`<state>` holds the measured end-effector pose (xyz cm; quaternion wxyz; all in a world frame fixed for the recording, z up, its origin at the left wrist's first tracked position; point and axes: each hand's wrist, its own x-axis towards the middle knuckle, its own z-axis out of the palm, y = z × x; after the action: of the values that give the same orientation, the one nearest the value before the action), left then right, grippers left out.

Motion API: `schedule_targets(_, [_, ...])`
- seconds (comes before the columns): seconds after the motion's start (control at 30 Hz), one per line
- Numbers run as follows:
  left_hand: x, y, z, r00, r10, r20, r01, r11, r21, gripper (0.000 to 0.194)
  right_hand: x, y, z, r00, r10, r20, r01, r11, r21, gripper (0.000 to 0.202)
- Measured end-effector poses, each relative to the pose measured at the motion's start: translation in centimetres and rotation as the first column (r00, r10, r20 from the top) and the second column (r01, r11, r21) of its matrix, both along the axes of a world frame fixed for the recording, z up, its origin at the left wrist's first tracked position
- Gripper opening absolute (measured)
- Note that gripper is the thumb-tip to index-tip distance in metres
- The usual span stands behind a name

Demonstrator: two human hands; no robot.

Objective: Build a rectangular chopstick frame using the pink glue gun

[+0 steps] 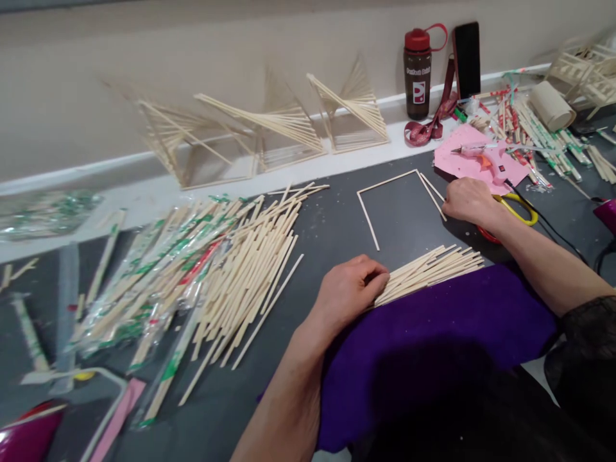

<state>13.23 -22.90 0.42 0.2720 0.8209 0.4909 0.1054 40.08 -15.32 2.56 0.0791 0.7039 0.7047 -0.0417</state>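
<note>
My left hand (353, 282) rests at the left end of a small pile of thin wooden sticks (433, 273), bare chopsticks by their look. Its fingers are curled, and whatever lies under them is hidden. My right hand (469, 197) is closed at the near end of a wooden chopstick (432, 187), whose far end meets a corner of a stick frame (387, 181). That frame lies flat on the table, with three sides visible and its near side open. The held stick slants just outside the frame's right side.
Loose chopsticks (255, 282) and wrapped ones (158, 269) cover the left. Finished twisted stick structures (283, 128) stand along the wall. A glue gun (486, 157) lies on pink paper (462, 138), beside yellow-handled scissors (522, 206). A bottle (417, 77) and phone (466, 61) stand behind. Purple cloth (433, 333) hangs in front.
</note>
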Motion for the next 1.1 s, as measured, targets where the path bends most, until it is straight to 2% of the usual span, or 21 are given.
schedule_targets(0.2, [0.3,-0.3,-0.1,0.997,-0.030,0.068,0.033,0.999,-0.034,0.024,0.3,-0.2,-0.1,0.997,0.011,0.076,-0.011,1.000,-0.001,0.037])
schedule_targets(0.33, [0.6,-0.6,-0.4,0.997,-0.062,0.036,0.061,0.998,0.007,0.028,1.0,-0.4,0.4,0.999,-0.047,0.007,0.046,0.991,0.127,0.036])
schedule_targets(0.43, [0.7,-0.8,-0.6,0.994,-0.085,0.065,0.085,0.996,-0.004,0.028,0.2,-1.3,1.5,0.976,0.020,-0.216,0.025,0.979,0.203,0.029])
schedule_targets(0.47, [0.7,-0.8,-0.7,0.993,-0.071,0.099,0.072,0.997,-0.012,0.027,-0.4,-1.8,1.8,0.942,0.066,-0.329,0.000,0.981,0.195,0.026])
schedule_targets(0.53, [0.7,-0.8,-0.8,0.978,0.030,0.209,-0.021,0.999,-0.045,0.024,-2.2,-2.9,1.9,0.814,0.142,-0.564,-0.081,0.988,0.132,0.023])
schedule_targets(0.6, [0.8,-0.6,-0.8,0.903,0.241,0.356,-0.190,0.966,-0.172,0.024,-4.2,-4.0,1.4,0.692,0.152,-0.705,-0.165,0.985,0.050,0.020])
schedule_targets(0.63, [0.9,-0.6,-0.8,0.827,0.367,0.426,-0.267,0.923,-0.277,0.026,-5.1,-4.5,1.0,0.662,0.158,-0.733,-0.212,0.977,0.020,0.018])
schedule_targets(0.7, [1.1,-0.4,-0.7,0.635,0.578,0.513,-0.336,0.804,-0.490,0.034,-6.6,-5.2,0.2,0.652,0.204,-0.731,-0.304,0.953,-0.005,0.015])
schedule_targets(0.77, [1.4,-0.3,-0.6,0.478,0.689,0.544,-0.318,0.714,-0.624,0.037,-7.6,-5.6,-0.6,0.680,0.261,-0.686,-0.370,0.929,-0.014,0.015])
schedule_targets(0.8, [1.6,-0.2,-0.6,0.433,0.714,0.551,-0.304,0.691,-0.656,0.037,-7.8,-5.7,-0.8,0.696,0.292,-0.656,-0.394,0.919,-0.009,0.016])
schedule_targets(0.87, [1.7,0.0,-0.5,0.374,0.739,0.560,-0.303,0.668,-0.680,0.035,-8.0,-5.8,-1.3,0.719,0.392,-0.573,-0.445,0.894,0.052,0.021])
schedule_targets(0.93, [1.5,0.4,-0.3,0.318,0.748,0.583,-0.341,0.664,-0.666,0.033,-7.8,-5.8,-1.7,0.717,0.534,-0.448,-0.521,0.838,0.166,0.027])
schedule_targets(1.0, [0.8,0.9,0.0,0.279,0.747,0.604,-0.402,0.662,-0.633,0.033,-7.5,-5.7,-2.0,0.716,0.627,-0.307,-0.589,0.778,0.218,0.030])
schedule_targets(1.03, [0.4,1.3,0.1,0.280,0.746,0.604,-0.431,0.660,-0.616,0.033,-7.3,-5.7,-2.1,0.720,0.645,-0.254,-0.611,0.764,0.208,0.030])
schedule_targets(1.1, [-0.4,2.1,0.5,0.330,0.749,0.575,-0.474,0.658,-0.585,0.034,-7.0,-5.7,-2.1,0.734,0.653,-0.187,-0.635,0.757,0.151,0.026])
